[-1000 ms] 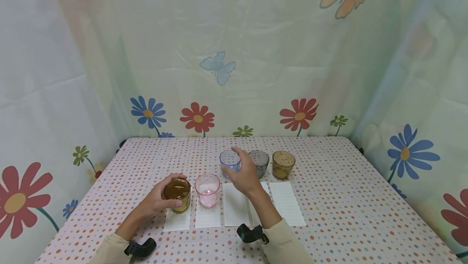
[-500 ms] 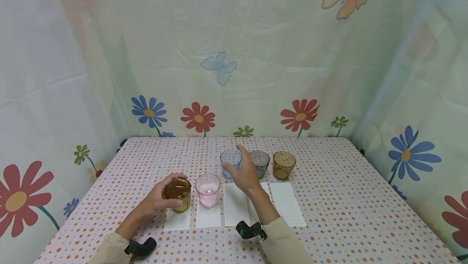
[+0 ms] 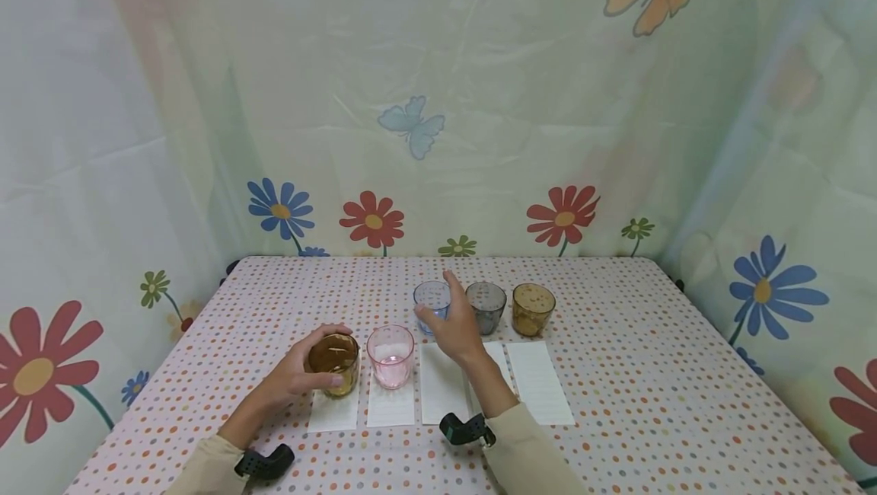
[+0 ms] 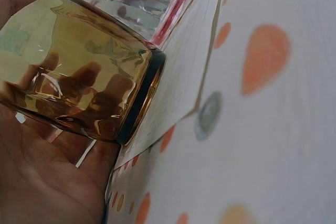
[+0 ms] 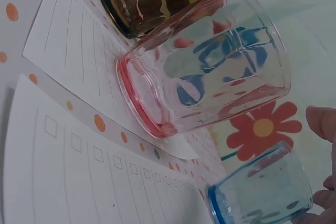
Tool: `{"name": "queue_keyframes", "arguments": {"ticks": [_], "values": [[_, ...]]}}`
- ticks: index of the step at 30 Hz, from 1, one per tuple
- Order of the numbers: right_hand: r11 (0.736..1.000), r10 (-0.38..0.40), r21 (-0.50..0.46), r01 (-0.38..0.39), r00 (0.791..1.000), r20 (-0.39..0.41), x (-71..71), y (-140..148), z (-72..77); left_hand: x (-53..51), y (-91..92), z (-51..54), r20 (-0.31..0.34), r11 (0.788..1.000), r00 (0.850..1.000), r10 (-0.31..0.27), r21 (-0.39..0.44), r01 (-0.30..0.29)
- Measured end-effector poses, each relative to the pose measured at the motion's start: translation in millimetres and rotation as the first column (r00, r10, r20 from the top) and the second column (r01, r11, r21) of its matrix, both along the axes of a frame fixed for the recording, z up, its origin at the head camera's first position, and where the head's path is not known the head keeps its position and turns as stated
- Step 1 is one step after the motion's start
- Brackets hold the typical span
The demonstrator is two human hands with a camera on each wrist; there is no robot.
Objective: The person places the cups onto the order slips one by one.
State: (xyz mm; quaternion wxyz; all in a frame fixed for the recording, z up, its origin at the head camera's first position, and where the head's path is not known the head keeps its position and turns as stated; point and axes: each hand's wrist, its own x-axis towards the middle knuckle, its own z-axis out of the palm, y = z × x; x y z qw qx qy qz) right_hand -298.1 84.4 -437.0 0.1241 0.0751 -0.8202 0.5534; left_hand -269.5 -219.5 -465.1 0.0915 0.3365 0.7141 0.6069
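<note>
My left hand (image 3: 294,373) grips an amber glass (image 3: 333,364), thumb on its near side and fingers round the far side. That glass is upright at the leftmost white paper strip (image 3: 332,413). Beside it a clear pink glass (image 3: 390,358) stands on the second strip. My right hand (image 3: 457,331) is at the right side of a light blue glass (image 3: 426,301), thumb and fingers spread. The right wrist view shows the thumb (image 5: 321,121) apart from the blue glass (image 5: 265,187); whether the other fingers touch it I cannot tell.
Right of the blue glass stand a grey glass (image 3: 488,308) and another amber glass (image 3: 533,311). White paper strips with printed lines (image 3: 541,381) lie in a row on the dotted tablecloth (image 3: 637,403). A flowered curtain (image 3: 479,99) encloses the table.
My right hand has shifted slightly at the blue glass, its thumb now in front of the glass. The left hand and all the glasses have stayed put.
</note>
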Motion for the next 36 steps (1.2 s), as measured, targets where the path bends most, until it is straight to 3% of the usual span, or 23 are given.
{"name": "queue_keyframes", "arguments": {"ticks": [7,27,36], "values": [[1.000,-0.006,0.000,0.006,0.999,0.038,-2.1,-2,-5.8,-0.1,0.0,-0.5,0.002,1.000,1.000,0.013,-0.008,-0.013],[0.998,-0.053,0.020,0.052,0.996,0.078,-7.3,-3,-14.9,-1.6,-0.4,-0.2,-0.013,0.999,0.999,-0.037,0.032,0.037],[0.997,-0.079,0.022,0.077,0.993,0.086,-7.9,-5,-15.6,-0.7,-0.1,-1.0,-0.001,1.000,1.000,-0.008,0.010,0.008]]}}
